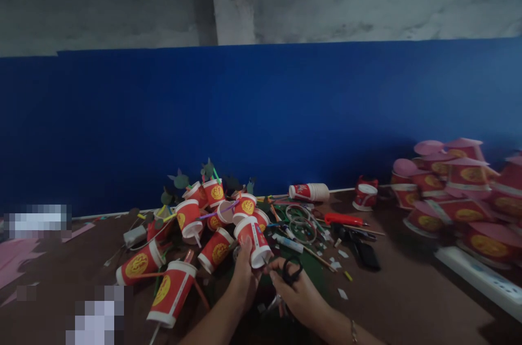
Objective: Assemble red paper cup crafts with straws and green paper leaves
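In the middle of the head view, my left hand (246, 271) is wrapped round a red and white paper cup (253, 241), tilted with its lower end toward my right. My right hand (290, 285) is closed on a pair of scissors (292, 272) with black handles. The scissors' tip is close to the cup's lower rim; whether it touches is too small to tell. Several red cups (218, 250) with gold emblems and coloured straws lie heaped just left of my left hand. Paper scraps (335, 264) are scattered to the right of my right hand.
A nested stack of cups (310, 192), a red tool (346, 219) and a black object (367, 256) lie right of centre. Further right are many cups with pink paper tops (467, 171) and a white power strip (481, 279). Pink paper (18, 260) lies left. A blue panel (261, 116) stands behind.
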A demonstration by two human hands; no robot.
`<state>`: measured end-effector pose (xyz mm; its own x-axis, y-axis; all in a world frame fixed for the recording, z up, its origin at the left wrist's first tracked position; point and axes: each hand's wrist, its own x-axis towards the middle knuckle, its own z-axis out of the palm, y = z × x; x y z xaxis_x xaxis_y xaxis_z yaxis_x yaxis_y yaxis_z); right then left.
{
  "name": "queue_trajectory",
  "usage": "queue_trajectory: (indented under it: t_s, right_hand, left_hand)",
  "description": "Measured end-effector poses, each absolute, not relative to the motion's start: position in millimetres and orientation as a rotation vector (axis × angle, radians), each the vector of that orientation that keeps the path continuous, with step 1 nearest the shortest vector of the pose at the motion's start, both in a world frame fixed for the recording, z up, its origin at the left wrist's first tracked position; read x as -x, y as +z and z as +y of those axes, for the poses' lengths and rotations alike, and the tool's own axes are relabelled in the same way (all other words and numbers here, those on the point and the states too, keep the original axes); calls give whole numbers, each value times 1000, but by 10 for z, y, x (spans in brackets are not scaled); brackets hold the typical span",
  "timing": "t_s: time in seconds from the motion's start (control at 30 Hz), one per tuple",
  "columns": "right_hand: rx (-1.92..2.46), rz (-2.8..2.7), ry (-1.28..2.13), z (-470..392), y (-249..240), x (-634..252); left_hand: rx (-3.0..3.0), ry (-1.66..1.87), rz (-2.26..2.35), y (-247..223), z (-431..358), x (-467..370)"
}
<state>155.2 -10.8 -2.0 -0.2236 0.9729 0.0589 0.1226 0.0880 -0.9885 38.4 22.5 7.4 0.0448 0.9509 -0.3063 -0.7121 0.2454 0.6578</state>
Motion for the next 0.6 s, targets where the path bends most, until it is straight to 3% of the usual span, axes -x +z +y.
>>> queue_trajectory:
  t_s: [0.6]
  right_hand:
    - [1137, -1424, 1310, -133, 76, -1539]
  left_hand:
    - [-455, 1326, 798, 28, 253, -380]
